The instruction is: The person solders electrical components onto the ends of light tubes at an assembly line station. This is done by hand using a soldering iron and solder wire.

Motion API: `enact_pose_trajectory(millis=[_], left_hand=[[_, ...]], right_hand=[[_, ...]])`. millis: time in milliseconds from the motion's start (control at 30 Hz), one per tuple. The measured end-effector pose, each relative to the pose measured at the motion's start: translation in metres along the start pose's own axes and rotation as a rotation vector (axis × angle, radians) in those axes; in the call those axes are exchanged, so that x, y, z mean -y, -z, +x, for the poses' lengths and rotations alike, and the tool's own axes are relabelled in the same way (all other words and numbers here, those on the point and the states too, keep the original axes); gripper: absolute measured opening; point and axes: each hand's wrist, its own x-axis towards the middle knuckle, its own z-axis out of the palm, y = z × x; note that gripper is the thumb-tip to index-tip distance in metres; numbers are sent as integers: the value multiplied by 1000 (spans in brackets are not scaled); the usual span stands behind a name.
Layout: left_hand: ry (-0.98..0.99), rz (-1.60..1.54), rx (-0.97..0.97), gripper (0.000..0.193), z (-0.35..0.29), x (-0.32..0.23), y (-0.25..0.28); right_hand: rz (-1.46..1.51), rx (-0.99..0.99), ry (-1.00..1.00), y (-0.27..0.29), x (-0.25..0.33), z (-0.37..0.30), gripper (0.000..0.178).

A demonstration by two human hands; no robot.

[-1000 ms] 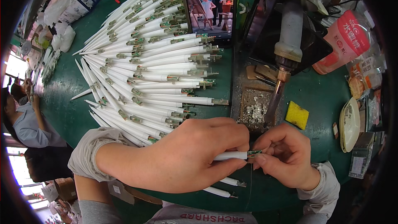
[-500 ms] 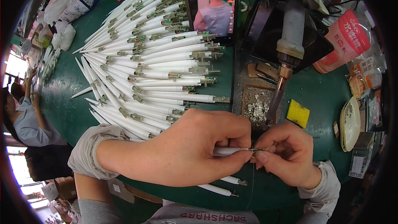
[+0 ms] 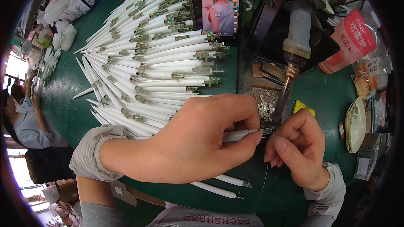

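Near the soldering iron (image 3: 298,33), left fingers (image 3: 246,108) pinch a white tube (image 3: 238,135).

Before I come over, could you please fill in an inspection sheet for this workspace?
Surface: green tabletop, glossy in places.
Job's things: white tube, its end close to the soldering iron, contact unclear; fanned tubes beyond.
Clutter: yellow sponge, partly hidden by the right hand; phone; pink package.
Hands: left hand grips the white tube; right hand pinches thin wire.
Cables: thin wire trailing below the right hand.
Surroundings: another person at far left; bright windows.
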Motion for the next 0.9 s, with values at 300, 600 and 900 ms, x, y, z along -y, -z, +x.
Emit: enact_pose_trajectory(millis=[300,600,900], left_hand=[[-138,58,-35,9,3,4,0],[-136,78,-36,9,1,0,3],[103,-124,60,8,1,0,2]], right_hand=[[3,-52,14,-3,-2,3,15],[23,-36,23,-2,-3,2,16],[20,-82,18,-5,-4,3,23]])
